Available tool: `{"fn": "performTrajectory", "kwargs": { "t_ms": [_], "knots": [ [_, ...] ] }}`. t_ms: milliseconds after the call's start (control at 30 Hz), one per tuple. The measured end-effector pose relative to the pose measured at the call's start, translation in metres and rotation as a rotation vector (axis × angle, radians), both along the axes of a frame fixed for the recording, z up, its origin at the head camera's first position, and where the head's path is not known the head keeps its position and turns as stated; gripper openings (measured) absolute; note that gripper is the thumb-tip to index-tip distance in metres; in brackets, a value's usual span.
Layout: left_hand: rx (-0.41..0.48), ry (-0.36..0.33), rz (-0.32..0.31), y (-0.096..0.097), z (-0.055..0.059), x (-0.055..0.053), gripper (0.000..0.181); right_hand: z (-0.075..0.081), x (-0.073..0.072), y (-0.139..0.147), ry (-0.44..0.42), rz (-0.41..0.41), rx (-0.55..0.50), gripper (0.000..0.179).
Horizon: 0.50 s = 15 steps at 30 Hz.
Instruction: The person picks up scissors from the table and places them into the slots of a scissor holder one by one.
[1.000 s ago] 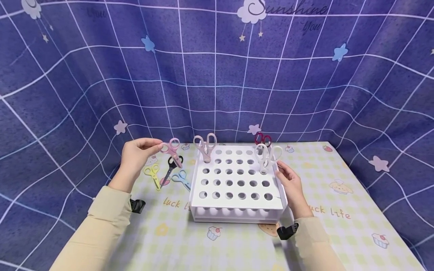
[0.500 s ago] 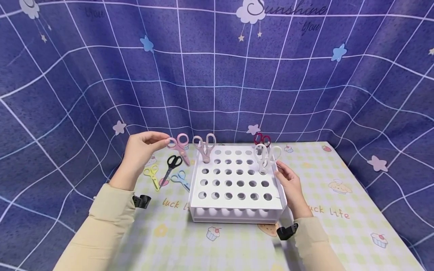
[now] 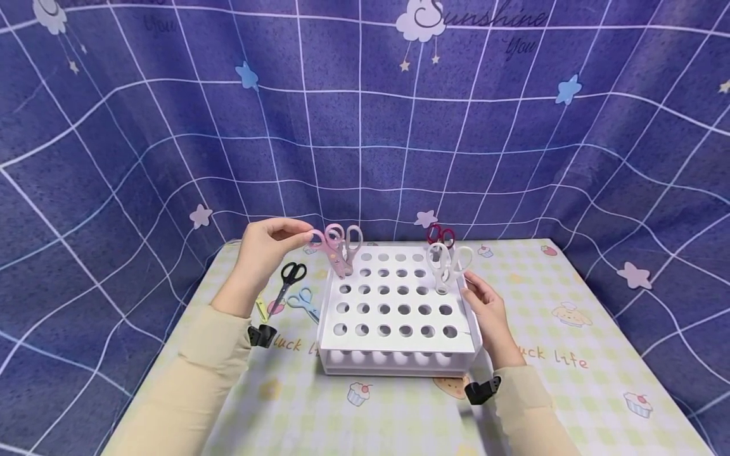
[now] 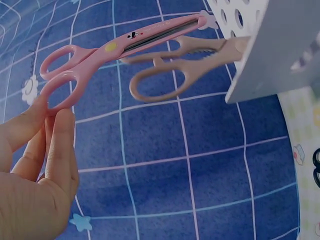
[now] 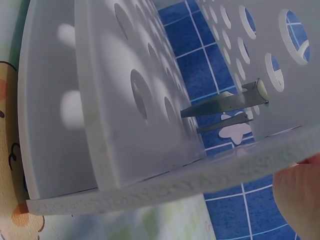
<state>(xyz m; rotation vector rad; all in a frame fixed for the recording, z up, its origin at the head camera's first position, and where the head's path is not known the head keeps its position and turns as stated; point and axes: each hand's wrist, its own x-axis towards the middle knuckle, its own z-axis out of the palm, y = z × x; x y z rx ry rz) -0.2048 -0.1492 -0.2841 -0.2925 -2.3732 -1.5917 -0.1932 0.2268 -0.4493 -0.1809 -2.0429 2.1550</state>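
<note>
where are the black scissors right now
In the head view, the black scissors lie on the table, left of the white rack, between the yellow scissors and the blue scissors.

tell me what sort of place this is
Probably a small screened-off work area indoors, though the wider room is out of view. A checked, cupcake-printed tablecloth, a blue grid-patterned fabric backdrop and a white rack with scissors in its holes suggest it.

Beige scissors (image 4: 202, 65) block rack (image 3: 394, 299) bk-L; ctr passable.
</note>
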Motion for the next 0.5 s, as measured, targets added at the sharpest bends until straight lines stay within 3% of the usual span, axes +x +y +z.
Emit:
{"fn": "performTrajectory", "kwargs": {
  "t_ms": [500],
  "knots": [
    [-0.124,-0.007,0.026,0.028,0.006,-0.013,0.020,0.001,-0.001,0.000,-0.015,-0.001,0.006,0.047]
  ]
}}
